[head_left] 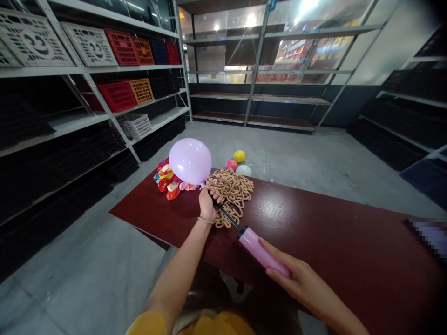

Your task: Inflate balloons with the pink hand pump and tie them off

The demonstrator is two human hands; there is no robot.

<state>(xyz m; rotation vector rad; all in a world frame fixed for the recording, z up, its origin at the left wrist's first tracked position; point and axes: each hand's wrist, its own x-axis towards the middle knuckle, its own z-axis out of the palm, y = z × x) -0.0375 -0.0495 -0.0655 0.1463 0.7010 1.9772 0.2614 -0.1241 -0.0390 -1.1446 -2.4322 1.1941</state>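
A pink hand pump point(263, 253) slants across the front of the table, its black rod drawn out of the barrel. My left hand point(209, 203) is closed around the pump's black end, close to the neck of an inflated lilac balloon point(190, 161). Whether the fingers also pinch that neck, I cannot make out. On the pink barrel, my right hand point(289, 272) is closed with the thumb on top. Just behind my left hand lies a heap of tan rope point(234, 188). Several limp, colourful balloons point(167, 181) are piled under and left of the lilac one.
The dark red table point(314, 223) carries a partly blurred dark object point(431, 235) at its right end. Beyond its far edge, yellow point(239, 156), pink point(231, 164) and pale point(243, 170) balloons lie on the floor. Shelves with plastic crates point(120, 47) line the left; metal racks point(254, 98) stand behind.
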